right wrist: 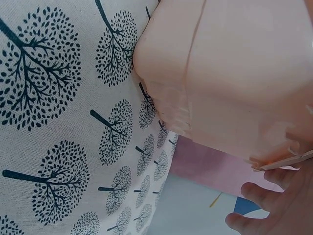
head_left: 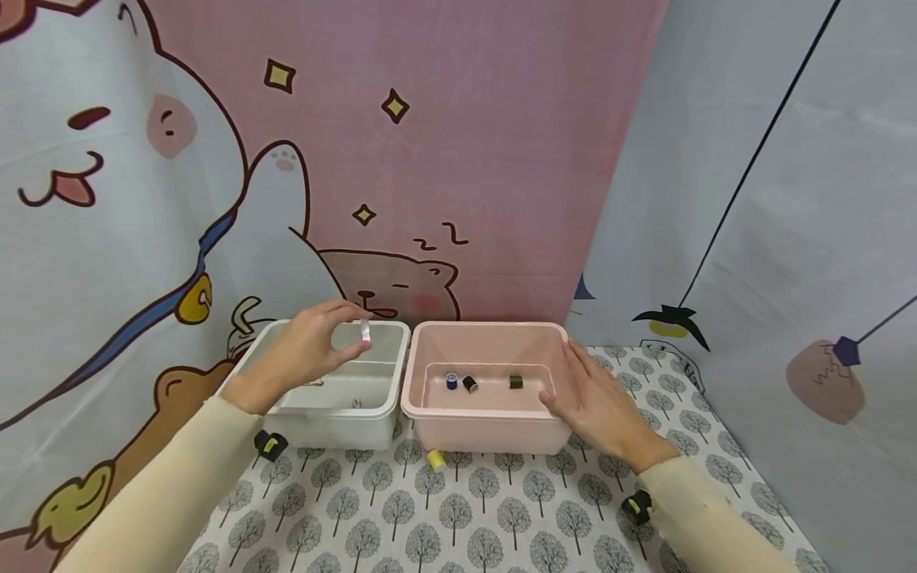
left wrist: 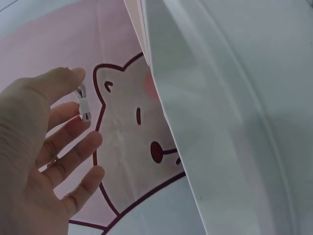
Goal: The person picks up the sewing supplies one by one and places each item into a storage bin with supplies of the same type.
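Note:
My left hand (head_left: pixel 304 346) pinches a small bundle of whitish cord (left wrist: pixel 83 105) with a pale band, between thumb and fingertips. It is held above the white bin (head_left: pixel 344 434); in the left wrist view the other fingers are spread. At the bin's bottom lie a small pinkish item (head_left: pixel 357 403) and another, partly hidden. My right hand (head_left: pixel 605 406) rests against the right rim of the pink bin (head_left: pixel 494 436), fingers extended along it. Inside that bin are a blue spool (head_left: pixel 451 381), a dark spool (head_left: pixel 470 384) and a green spool (head_left: pixel 516 382), small and apart.
A yellow spool-like piece (head_left: pixel 435 459) lies on the tree-print tablecloth (head_left: pixel 458 517), just in front of the pink bin. The two bins stand side by side. Behind them hangs a cartoon-print curtain (head_left: pixel 487 159), with a pale one (head_left: pixel 774 199) at the right.

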### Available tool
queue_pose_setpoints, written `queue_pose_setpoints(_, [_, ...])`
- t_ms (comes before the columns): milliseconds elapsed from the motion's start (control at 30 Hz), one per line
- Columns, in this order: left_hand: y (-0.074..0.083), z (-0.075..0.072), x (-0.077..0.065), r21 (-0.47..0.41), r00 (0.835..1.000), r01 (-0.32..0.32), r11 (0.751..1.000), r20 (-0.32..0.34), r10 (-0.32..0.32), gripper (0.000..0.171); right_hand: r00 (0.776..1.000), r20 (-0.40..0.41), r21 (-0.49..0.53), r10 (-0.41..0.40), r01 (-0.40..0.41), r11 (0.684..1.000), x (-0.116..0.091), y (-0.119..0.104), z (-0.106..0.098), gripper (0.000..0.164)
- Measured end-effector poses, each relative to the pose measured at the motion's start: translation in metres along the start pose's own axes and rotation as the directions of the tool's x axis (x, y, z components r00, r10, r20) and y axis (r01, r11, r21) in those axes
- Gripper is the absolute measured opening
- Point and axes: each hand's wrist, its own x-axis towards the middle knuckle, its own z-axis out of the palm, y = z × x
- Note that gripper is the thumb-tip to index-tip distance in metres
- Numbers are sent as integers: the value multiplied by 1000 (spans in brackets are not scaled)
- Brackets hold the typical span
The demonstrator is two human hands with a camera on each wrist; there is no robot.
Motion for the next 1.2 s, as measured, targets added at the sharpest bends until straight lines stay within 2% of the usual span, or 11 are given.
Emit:
queue_pose_setpoints(200, [-10, -7, 3, 42, 994, 78, 996, 68, -81, 48, 1000, -4, -1, -6, 6, 1000, 0, 0, 1, 107])
queue_pose_setpoints(400, [-18, -13, 6, 46, 987, 100, 994, 122, -105, 48, 1000, -4, 0, -5, 5, 1000, 0, 0, 1, 107])
queue_pose_setpoints(567, [-23, -15, 9, 60, 974, 135, 989, 173, -143, 48, 1000, 0, 1, 1, -1, 1000, 0, 0, 1, 107])
queue_pose_setpoints(933, [-31, -17, 14, 74, 962, 158, 985, 213, -170, 50, 1000, 5, -1, 9, -9, 1000, 0, 1, 0, 108])
queue_pose_setpoints(1200, [-30, -18, 12, 118, 951, 169, 978, 239, -194, 68, 1000, 3, -6, 5, -5, 1000, -1, 2, 1, 108])
